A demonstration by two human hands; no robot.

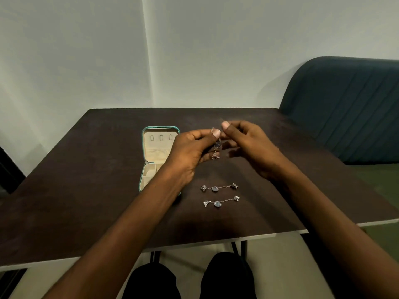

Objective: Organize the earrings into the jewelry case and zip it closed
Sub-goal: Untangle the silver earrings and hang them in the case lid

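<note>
A teal jewelry case [149, 147] lies open on the dark table, cream lining up, its near right part hidden by my left wrist. My left hand [190, 152] pinches the top of a dangling chain earring [217, 147] with a blue stone, held above the table just right of the case. Close beside it, my right hand [246, 143] has its fingertips pinched at the same earring's top. Two more chain earrings lie flat on the table nearer to me, one [219, 187] above the other [220, 201].
The dark table [86, 201] has a pale front edge. A dark green upholstered seat [349, 108] stands at the right beyond the table corner. A pale wall is behind. My knees show below the table edge.
</note>
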